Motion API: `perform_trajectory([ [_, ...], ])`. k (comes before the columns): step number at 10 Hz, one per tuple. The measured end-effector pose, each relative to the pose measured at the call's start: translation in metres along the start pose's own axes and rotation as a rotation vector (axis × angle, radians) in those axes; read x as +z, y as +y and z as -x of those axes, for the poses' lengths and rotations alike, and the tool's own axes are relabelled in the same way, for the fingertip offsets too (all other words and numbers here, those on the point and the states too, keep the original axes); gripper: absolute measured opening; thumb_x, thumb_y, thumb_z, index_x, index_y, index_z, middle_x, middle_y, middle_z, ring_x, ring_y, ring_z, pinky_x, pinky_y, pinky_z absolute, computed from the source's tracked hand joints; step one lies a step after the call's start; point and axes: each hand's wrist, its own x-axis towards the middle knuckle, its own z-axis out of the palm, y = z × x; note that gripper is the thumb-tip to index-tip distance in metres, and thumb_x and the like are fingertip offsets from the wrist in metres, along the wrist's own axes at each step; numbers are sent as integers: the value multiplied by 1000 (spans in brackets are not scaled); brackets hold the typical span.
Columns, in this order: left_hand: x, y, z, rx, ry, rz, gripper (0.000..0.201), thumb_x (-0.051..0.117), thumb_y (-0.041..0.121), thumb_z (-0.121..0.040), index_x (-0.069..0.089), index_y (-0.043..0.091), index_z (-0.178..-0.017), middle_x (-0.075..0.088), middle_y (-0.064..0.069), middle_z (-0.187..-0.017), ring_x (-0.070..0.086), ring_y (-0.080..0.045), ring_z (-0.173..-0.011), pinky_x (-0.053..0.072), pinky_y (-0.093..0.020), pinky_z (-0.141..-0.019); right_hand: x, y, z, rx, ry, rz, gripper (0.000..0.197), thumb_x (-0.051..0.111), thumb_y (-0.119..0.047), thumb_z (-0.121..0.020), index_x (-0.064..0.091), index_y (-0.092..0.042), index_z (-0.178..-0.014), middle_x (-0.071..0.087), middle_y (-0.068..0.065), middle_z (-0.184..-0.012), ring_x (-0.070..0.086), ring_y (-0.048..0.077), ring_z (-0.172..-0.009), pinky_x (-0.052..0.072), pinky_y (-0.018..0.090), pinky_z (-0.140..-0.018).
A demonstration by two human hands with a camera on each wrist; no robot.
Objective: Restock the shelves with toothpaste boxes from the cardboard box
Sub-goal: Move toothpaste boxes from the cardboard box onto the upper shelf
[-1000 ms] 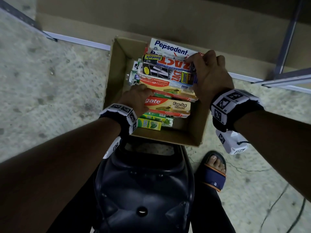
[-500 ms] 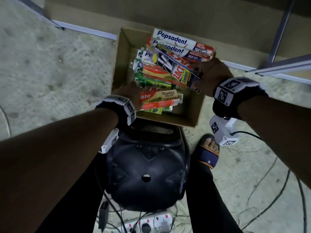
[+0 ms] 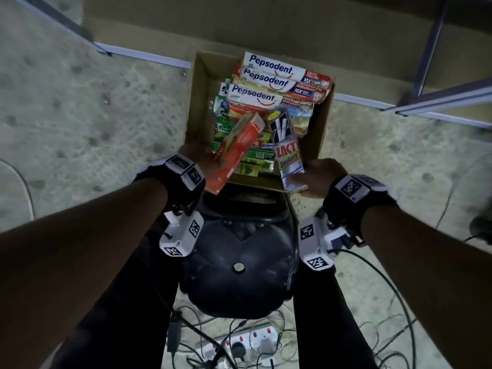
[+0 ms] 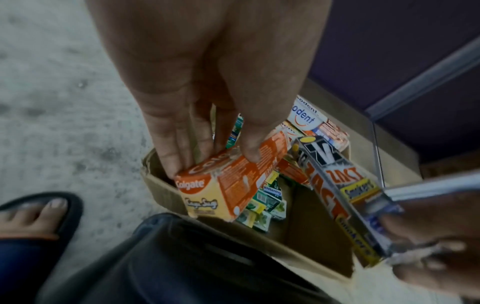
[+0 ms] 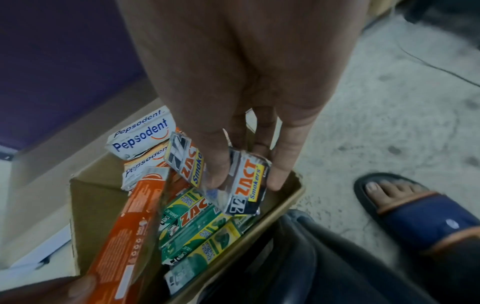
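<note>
**A:** Where do the toothpaste boxes stand right now?

**B:** Most are still piled in the cardboard box point(image 3: 202, 102) on the floor, just beyond your knees: Pepsodent boxes point(image 3: 274, 75) stacked at the far end, green boxes point(image 5: 197, 232) low at the near end. You have two in hand. Your left hand point(image 4: 207, 98) pinches the orange Colgate box point(image 4: 228, 181) near its end, thumb on top and fingers behind. Your right hand point(image 5: 249, 115) is clamped on the near end of the silver ZACT Smokers box point(image 3: 287, 153), which tilts up out of the pile.

**A:** Both grips sound?

**B:** Judging by the wrist views, each is an end grip on a long, light carton, so the far end can swing. The Colgate box's far end looks to be still over the pile; if you pull sideways it may drag a neighbour with it.

**A:** What else could go wrong?

**B:** The Pepsodent stack overhangs the far right wall of the cardboard box, and a knock from a rising carton could tip it onto the floor. Squeezing hard may crush the thin card. Mind the cables point(image 3: 372, 302) by your feet when you rise towards the shelf frame point(image 3: 436, 97) at far right.
</note>
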Motion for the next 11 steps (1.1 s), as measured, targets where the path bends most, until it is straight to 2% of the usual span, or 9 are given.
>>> perform_trajectory([
  [1,10,-3,-11,-58,-54,239,38,61,43,-93,71,12,-112,69,-12,-106,64,-25,-84,49,-28,-71,18,11,-3,63,-18,-352,38,75,-17,-84,64,-8,-120,66,15,-121,69,24,-97,58,30,-70],
  [2,18,0,-14,-116,-137,568,38,71,31,-88,69,4,-113,71,-18,-104,68,-27,-87,57,-41,-86,31,15,-8,71,-23,-513,24,74,-13,-84,65,-13,-106,67,13,-120,67,16,-82,55,22,-57],
  [3,26,3,-16,-147,-196,704,31,66,24,-92,66,6,-117,67,-19,-118,67,-31,-104,55,-42,-89,37,18,-16,88,-26,-539,12,75,-13,-84,66,-20,-87,70,12,-111,68,23,-98,56,29,-70],
  [4,35,4,-18,-157,-250,819,33,63,21,-94,63,7,-124,66,-16,-122,66,-28,-106,54,-37,-85,41,21,-24,98,-35,-552,17,79,-14,-81,68,-25,-76,69,-1,-88,65,18,-86,54,26,-65],
  [5,41,4,-19,-133,-263,830,38,61,21,-95,59,7,-130,64,-13,-124,64,-23,-103,52,-29,-75,48,25,-31,93,-17,-584,17,79,-12,-81,67,-24,-82,67,-5,-82,64,12,-76,54,21,-56],
  [6,46,1,-24,-112,-280,806,39,59,21,-96,57,9,-133,63,-14,-126,64,-22,-103,53,-26,-70,54,28,-37,83,13,-536,21,79,-13,-81,67,-30,-82,68,-7,-80,67,14,-77,57,23,-60],
  [8,41,-4,-32,-58,-283,569,42,62,39,-92,59,21,-130,65,-7,-122,62,-24,-111,52,-32,-76,53,31,-44,92,85,-334,14,81,-21,-78,73,-23,-89,73,3,-84,72,25,-78,62,43,-73],
  [10,32,1,-40,-29,-312,605,48,67,38,-89,59,17,-131,60,-5,-132,57,-24,-122,54,-39,-90,40,12,-48,-19,127,-138,26,77,-44,-74,63,-38,-52,64,-16,-63,68,17,-69,61,45,-73],
  [11,29,4,-47,-40,-284,660,54,70,35,-86,56,14,-134,60,-6,-133,58,-25,-123,52,-46,-97,35,1,-54,-45,136,-140,27,76,-52,-75,62,-33,-62,63,-17,-58,63,10,-59,61,40,-66],
])
